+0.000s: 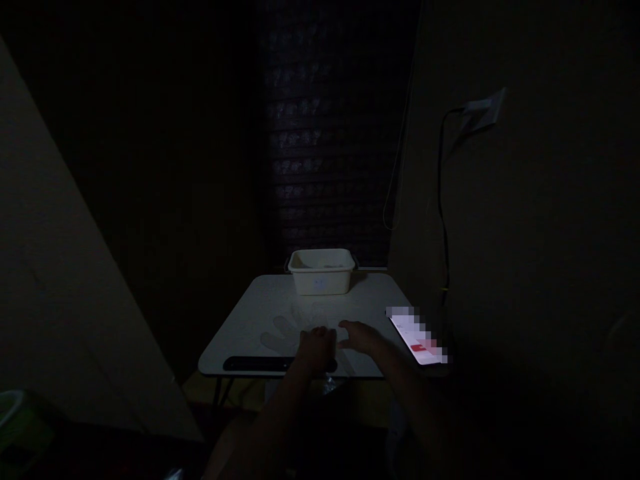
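Note:
The scene is dim. Over the front middle of a white folding table, my left hand has its fingers curled together; what they hold, if anything, is hidden. Just to its right, my right hand is apart from it, with thumb and fingers spread and nothing visible between them. Flat pale shapes like gloves lie on the tabletop left of my left hand. Something clear and shiny shows at the table's front edge below my left hand. A dark slot runs along the front edge.
A white plastic basin stands at the table's back. A lit phone or tablet lies at the right edge. A black cable hangs from a wall socket at right. A green and white object is at lower left.

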{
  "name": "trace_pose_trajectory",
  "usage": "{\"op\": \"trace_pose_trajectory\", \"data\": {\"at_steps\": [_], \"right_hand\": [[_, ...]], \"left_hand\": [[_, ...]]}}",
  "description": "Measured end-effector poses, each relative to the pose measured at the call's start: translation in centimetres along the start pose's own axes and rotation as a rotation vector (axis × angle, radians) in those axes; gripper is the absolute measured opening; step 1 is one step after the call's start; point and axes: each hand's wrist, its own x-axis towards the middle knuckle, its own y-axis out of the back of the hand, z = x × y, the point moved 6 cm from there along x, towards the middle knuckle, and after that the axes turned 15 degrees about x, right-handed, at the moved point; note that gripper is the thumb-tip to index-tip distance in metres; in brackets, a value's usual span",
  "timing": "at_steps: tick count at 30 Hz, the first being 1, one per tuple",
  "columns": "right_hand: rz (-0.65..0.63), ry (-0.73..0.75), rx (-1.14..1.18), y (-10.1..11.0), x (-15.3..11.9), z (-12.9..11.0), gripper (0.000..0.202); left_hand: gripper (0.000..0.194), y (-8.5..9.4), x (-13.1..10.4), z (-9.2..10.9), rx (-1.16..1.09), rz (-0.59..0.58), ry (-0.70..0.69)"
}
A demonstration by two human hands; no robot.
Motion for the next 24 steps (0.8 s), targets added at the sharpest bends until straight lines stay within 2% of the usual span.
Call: {"op": "trace_pose_trajectory", "data": {"at_steps": [10, 17, 21, 24], "right_hand": [[-0.034, 0.04, 0.035, 0.0, -0.4, 0.1, 0.056], [-0.039, 0.047, 0.027, -0.2, -0.4, 0.3, 0.064], [-0.08, 0.037, 0.009, -0.1, -1.0, 0.3, 0.066], [-0.104, 0.035, 0.007, 0.0, -1.6, 0.2, 0.068]], "left_hand": [[0.026, 0.0, 0.1, 0.3, 0.041, -0.069, 0.015], [0.026, 0.4, 0.0, 0.3, 0.027, -0.051, 0.0], [0.026, 0.4, 0.0, 0.4, 0.034, -0.085, 0.005], [0.028, 0.3, 0.0, 0.5, 0.035, -0.065, 0.015]]}}
